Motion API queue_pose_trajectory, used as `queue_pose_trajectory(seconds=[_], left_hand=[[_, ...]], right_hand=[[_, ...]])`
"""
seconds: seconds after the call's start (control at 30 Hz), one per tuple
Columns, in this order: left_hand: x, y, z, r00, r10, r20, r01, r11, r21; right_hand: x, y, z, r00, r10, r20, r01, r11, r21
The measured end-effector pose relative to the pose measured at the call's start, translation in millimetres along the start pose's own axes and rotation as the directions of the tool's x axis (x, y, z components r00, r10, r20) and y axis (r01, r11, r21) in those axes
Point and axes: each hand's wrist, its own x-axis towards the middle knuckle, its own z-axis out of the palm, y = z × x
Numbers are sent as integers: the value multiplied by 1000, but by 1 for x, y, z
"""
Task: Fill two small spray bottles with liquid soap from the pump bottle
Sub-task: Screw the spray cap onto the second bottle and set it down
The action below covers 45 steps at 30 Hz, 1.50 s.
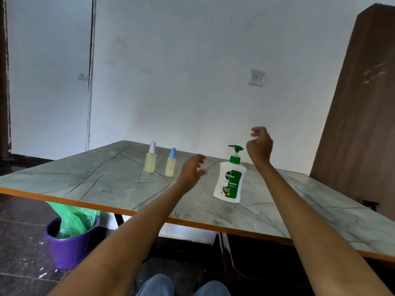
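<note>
A white pump bottle (229, 182) with a green pump head and green label stands upright on the marble-patterned table (106, 178). Left of it stand two small spray bottles holding pale yellow liquid: one with a white cap (150, 159), one with a blue cap (170, 164) and a small label. My left hand (192, 167) hovers over the table between the blue-capped bottle and the pump bottle, fingers apart, holding nothing. My right hand (259, 146) is raised just right of the pump head, fingers loosely curled and apart, empty, not touching it.
The table has an orange front edge (85, 202). A purple bucket (68, 244) with a green plastic bag sits on the floor under its left part. A brown wooden panel (359, 116) leans at the right. A white wall stands behind.
</note>
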Motion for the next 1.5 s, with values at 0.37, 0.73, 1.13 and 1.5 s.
queue_pose_trajectory(seconds=[0.37,0.73,1.13,1.5], left_hand=[[2,24,63,949,-176,260,187,982,-16],[35,-8,58,931,-318,179,304,947,102],[75,-42,57,923,-352,155,324,929,179],[81,-49,58,921,-352,168,326,932,160]], right_hand=[[-31,54,-24,543,250,802,-342,938,-61],[-16,61,49,583,223,781,-255,963,-85],[12,70,100,538,228,812,-262,960,-96],[14,73,108,532,254,808,-298,949,-102]])
